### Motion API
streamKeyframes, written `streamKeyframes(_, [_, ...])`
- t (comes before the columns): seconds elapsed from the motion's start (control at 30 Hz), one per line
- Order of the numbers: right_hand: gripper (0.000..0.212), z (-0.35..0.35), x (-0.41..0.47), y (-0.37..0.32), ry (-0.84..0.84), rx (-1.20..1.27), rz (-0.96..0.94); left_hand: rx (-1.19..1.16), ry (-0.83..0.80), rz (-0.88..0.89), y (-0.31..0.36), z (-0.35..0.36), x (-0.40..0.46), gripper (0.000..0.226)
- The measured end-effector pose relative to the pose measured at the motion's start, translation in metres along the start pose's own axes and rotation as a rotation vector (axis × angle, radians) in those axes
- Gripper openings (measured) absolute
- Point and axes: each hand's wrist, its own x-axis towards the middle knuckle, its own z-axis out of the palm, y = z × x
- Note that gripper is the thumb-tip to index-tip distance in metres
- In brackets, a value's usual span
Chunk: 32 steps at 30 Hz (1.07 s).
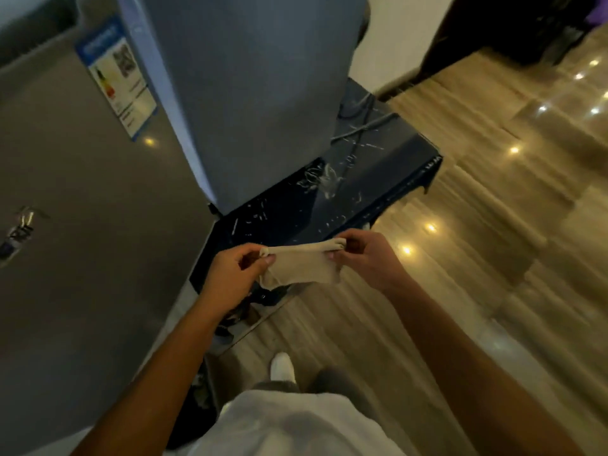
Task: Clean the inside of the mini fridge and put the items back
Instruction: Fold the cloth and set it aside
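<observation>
I stand beside a grey mini fridge point(250, 93); its door point(82, 209) fills the left of the view and carries a blue-and-white energy label point(116, 77). The fridge's inside is hidden from here. A small beige cloth point(297, 266) is stretched between my hands in front of me. My left hand point(235, 274) pinches its left edge and my right hand point(363, 258) pinches its right edge. The whole view is motion-blurred.
The fridge stands on a low dark blue stand point(362, 179) with white scratch marks and a cable on top. Glossy wood-look floor point(493, 225) spreads to the right. Dark furniture point(513, 24) sits at the far right. My white shoe point(281, 366) is below.
</observation>
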Motion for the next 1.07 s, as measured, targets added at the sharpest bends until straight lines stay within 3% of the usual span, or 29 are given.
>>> streamKeyframes(0.1, [0.013, 0.001, 0.057, 0.009, -0.05, -0.166, -0.033, 0.053, -0.009, -0.072, -0.014, 0.009, 0.028, 0.011])
streamKeyframes(0.2, [0.019, 0.0, 0.112, 0.02, -0.2, -0.347, -0.054, 0.018, 0.084, -0.16, -0.036, 0.024, 0.05, 0.01])
streamKeyframes(0.4, [0.015, 0.02, 0.207, 0.051, -0.399, -0.404, -0.04, 0.011, 0.254, -0.313, -0.069, 0.048, 0.093, 0.018])
streamKeyframes(0.53, [0.017, 0.036, 0.252, 0.061, -0.447, -0.437, -0.064, 0.052, 0.313, -0.341, -0.076, 0.044, 0.129, 0.023])
streamKeyframes(0.67, [0.043, 0.049, 0.266, 0.061, -0.427, -0.491, -0.134, 0.274, 0.324, -0.318, -0.083, 0.051, 0.141, 0.046])
streamKeyframes(0.77, [0.047, 0.055, 0.255, 0.071, -0.451, -0.557, -0.287, 0.51, 0.294, -0.312, -0.092, 0.067, 0.135, 0.049])
streamKeyframes(0.87, [0.059, 0.059, 0.247, 0.088, -0.39, -0.849, -0.467, 0.789, 0.208, -0.317, -0.105, 0.076, 0.125, 0.069])
streamKeyframes(1.07, [0.068, 0.049, 0.249, 0.09, -0.569, -1.129, -0.528, 0.918, 0.101, -0.403, -0.103, 0.074, 0.121, 0.077])
